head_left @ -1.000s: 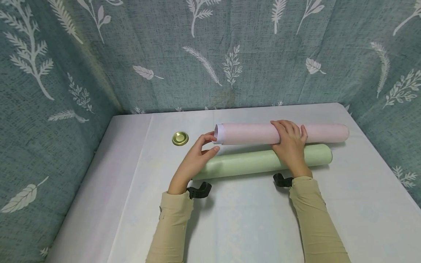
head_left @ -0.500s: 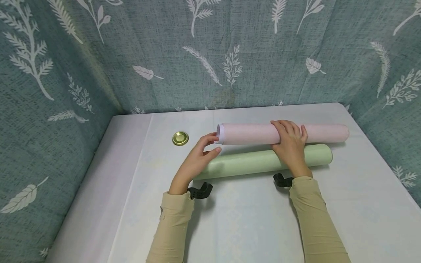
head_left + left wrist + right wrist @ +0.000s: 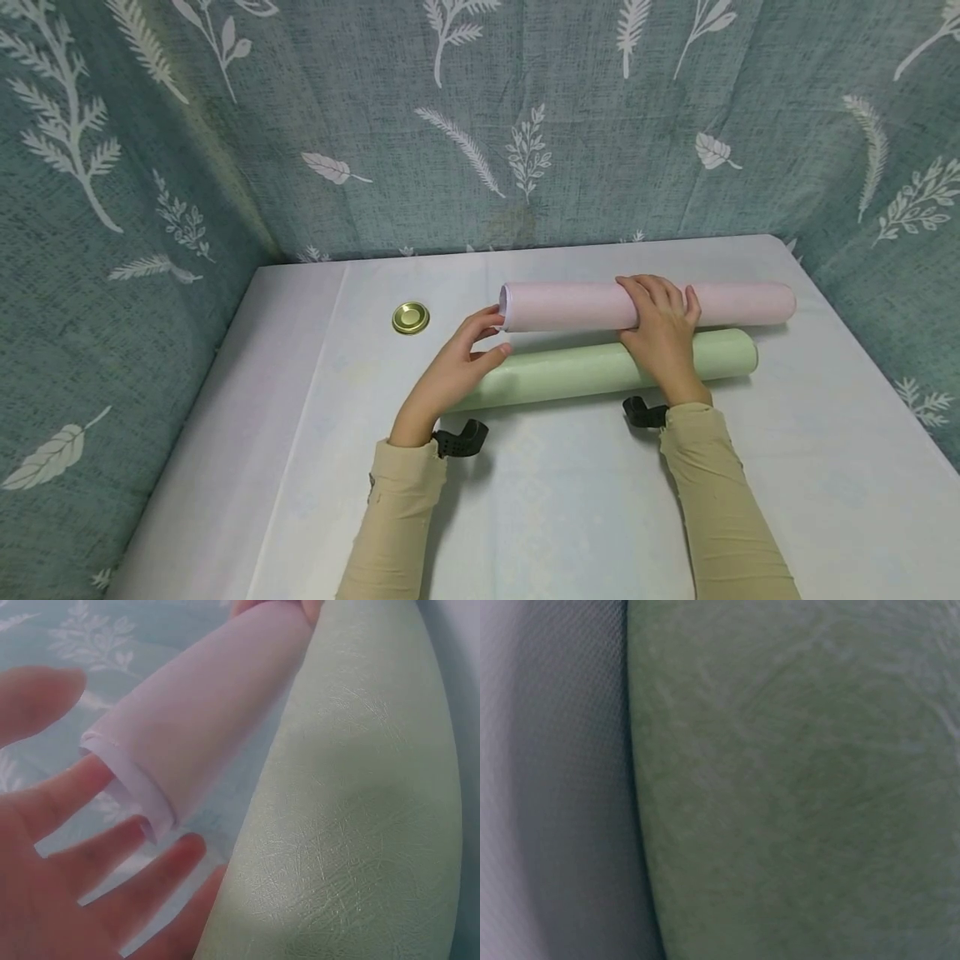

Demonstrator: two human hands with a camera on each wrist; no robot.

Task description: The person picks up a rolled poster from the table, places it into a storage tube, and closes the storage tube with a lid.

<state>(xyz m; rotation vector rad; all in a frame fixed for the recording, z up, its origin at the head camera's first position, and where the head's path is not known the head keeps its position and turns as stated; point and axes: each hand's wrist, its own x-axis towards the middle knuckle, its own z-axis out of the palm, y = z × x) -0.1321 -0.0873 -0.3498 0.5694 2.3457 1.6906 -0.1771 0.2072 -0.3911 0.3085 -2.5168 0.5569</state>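
Note:
A pink roll of sheet material (image 3: 566, 307) lies crosswise toward the back of the table, its pale lilac inner side showing at the left end. My right hand (image 3: 660, 321) grips it near the middle, fingers over the top and thumb at the near side. At the roll's left end is my left hand (image 3: 457, 367), its fingers extended. In the left wrist view the index finger (image 3: 75, 796) reaches into the roll's mouth and another fingertip meets the rim; the thumb stands apart. A green roll (image 3: 555, 375) lies nearer, beneath both hands, and its textured surface fills most of the right wrist view.
A gold jar lid (image 3: 411, 317) lies on the white table (image 3: 555, 500), left of the rolls. Teal leaf-patterned curtains (image 3: 480, 133) stand along the back and both sides of the table. Each wrist carries a black camera mount (image 3: 462, 438).
My left hand has shifted slightly right, and the inner layer sticking out of the pink roll's left end has slid in, nearly flush with the outer edge. The right hand has stayed put.

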